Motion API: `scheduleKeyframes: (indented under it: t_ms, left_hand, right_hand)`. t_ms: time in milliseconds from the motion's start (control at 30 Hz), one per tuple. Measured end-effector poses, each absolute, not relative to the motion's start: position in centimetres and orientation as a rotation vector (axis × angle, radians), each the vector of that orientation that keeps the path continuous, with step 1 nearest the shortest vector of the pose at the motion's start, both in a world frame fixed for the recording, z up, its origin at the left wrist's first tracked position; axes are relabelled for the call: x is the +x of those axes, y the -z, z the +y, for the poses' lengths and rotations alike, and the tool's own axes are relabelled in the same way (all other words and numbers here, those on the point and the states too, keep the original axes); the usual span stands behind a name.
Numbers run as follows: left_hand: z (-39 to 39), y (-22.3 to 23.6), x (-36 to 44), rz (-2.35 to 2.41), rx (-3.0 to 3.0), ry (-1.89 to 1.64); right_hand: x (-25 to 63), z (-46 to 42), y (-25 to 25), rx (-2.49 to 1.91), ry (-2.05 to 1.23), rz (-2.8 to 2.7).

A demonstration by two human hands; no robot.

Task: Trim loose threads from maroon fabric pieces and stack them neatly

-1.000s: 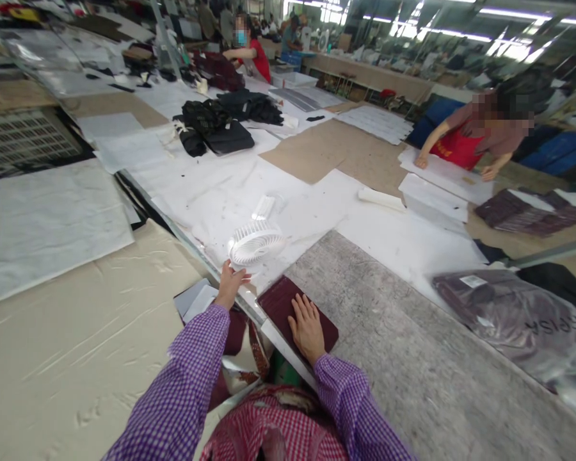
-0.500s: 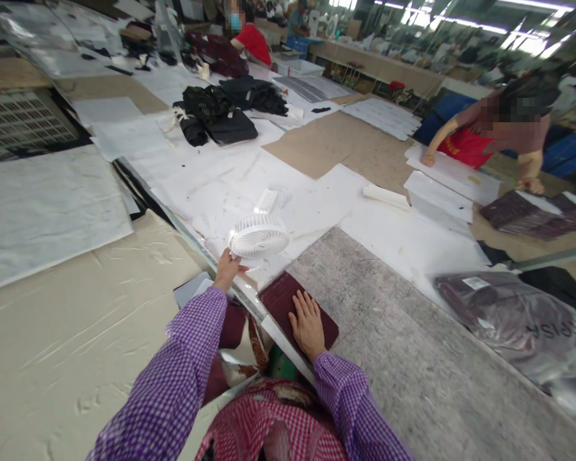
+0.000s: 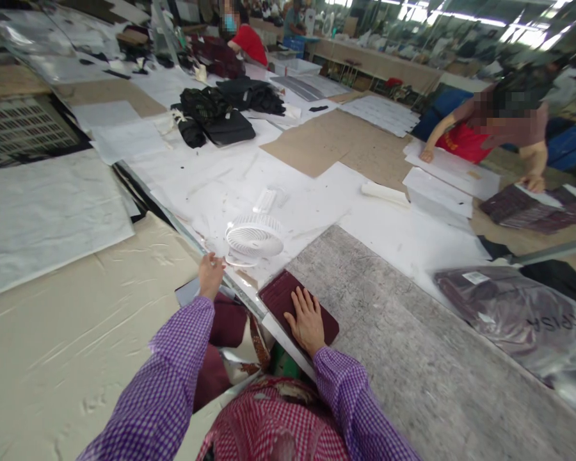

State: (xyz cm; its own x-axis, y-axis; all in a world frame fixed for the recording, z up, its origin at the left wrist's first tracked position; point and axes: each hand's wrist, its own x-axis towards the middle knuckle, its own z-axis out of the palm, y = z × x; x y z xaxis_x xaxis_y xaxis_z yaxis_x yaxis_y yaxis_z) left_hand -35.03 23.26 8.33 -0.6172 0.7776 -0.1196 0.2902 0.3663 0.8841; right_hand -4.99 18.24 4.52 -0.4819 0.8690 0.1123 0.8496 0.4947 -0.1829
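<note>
A small white fan [image 3: 254,238] stands on the white-covered table, its round grille tipped upward. Just left of its base is my left hand [image 3: 211,275], apart from the fan, with slightly curled fingers and nothing visible in them. My right hand [image 3: 308,320] lies flat, fingers spread, on a dark maroon stack of flat pieces [image 3: 276,296] with a crocodile-like texture. That stack rests at the near corner of a mottled grey board [image 3: 388,333].
Cream sheet material [image 3: 77,333] covers the left side. Maroon scraps [image 3: 228,326] hang below the table edge. A plastic-wrapped maroon bundle [image 3: 509,314] lies at right. Across the table, a co-worker [image 3: 513,121] handles maroon stacks [image 3: 523,208]. Black folded goods [image 3: 230,127] sit farther back.
My left hand has let go of the fan's base and drawn back to the left. The fan's head has turned or tilted slightly. My right hand stays on the maroon stack.
</note>
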Motion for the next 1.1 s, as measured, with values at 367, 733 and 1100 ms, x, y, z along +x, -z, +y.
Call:
scheduleKeyframes:
  t_ms: [367,733,1100]
  left_hand:
    - [16.3,-5.6,-17.0,1.738,2.250,-0.576]
    - [14.0,-4.3,-19.4,1.920,2.341,-0.459]
    - [-2.5,0.5,-32.2,2.767,1.122,-0.353]
  right_hand:
    - [-5.2,17.8,-2.9,-1.521,0.018,-2.647]
    - [-1.8,15.1,-2.5,-1.528,0.102,-2.576]
    - [0.8,13.4,-2.7,-1.495,0.069,-2.641]
